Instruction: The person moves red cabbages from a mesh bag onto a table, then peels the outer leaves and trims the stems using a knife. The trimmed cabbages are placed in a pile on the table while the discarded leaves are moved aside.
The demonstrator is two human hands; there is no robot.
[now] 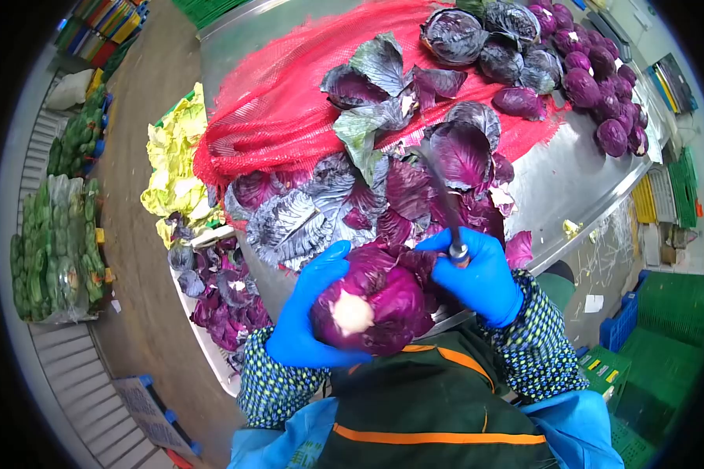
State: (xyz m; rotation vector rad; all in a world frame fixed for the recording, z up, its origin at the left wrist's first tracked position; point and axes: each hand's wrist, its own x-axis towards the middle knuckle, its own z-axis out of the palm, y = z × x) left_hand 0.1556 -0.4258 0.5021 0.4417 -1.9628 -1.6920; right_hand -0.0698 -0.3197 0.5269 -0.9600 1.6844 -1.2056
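Observation:
A red cabbage [395, 293] is held close in front of my apron, its pale cut stem end facing up and to the left. My blue-gloved left hand [299, 316] wraps around its left side. In my gloved right hand [483, 273] is a knife [444, 199], blade pointing away from me over the leaves. The fingertips of that hand are also at a loose outer leaf [418, 264] on the cabbage's upper right. Beyond both hands lies a heap of stripped purple leaves [407, 187] on the metal table [551, 184].
Red mesh netting [278, 102] spreads under the leaves. Untrimmed cabbages [454, 37] and a pile of smooth purple ones [602, 90] stand at the far right. A white bin of leaves [219, 363] is at my left, near yellow-green leaves [172, 156]. Green crates [665, 344] are stacked at right.

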